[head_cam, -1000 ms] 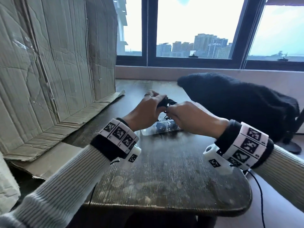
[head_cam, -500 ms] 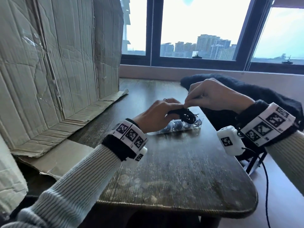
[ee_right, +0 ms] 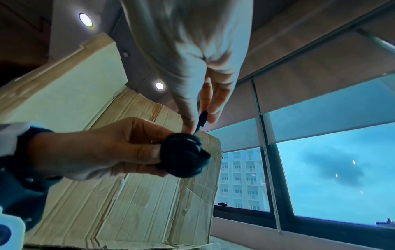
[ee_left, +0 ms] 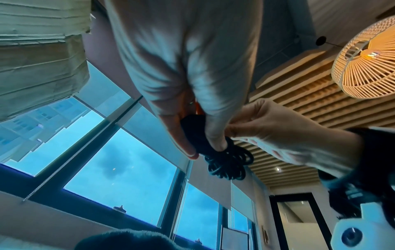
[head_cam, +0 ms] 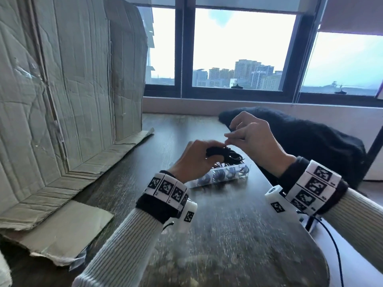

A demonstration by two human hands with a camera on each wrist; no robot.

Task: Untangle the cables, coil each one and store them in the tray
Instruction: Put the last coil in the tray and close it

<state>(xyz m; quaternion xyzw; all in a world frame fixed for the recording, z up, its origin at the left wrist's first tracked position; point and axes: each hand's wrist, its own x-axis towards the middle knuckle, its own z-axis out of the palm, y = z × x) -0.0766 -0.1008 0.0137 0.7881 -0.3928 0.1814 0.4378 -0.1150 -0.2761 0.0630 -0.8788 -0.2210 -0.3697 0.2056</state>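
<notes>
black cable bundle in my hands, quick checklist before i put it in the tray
1. Left hand grips the black cable bundle: ok.
2. Right hand pinches the cable's loose end: ok.
3. Loose end tucked or secured round the coil: not ok, it sticks out between the fingers.
4. Coil tidy: cannot tell, loops splay out below the grip.
5. Clear tray within reach, on the table under the bundle: ok.
6. Free space in the tray: cannot tell, coiled cables already lie in it.

L hand grips black cable bundle above clear tray on worktop; R hand pinches its end.
</notes>
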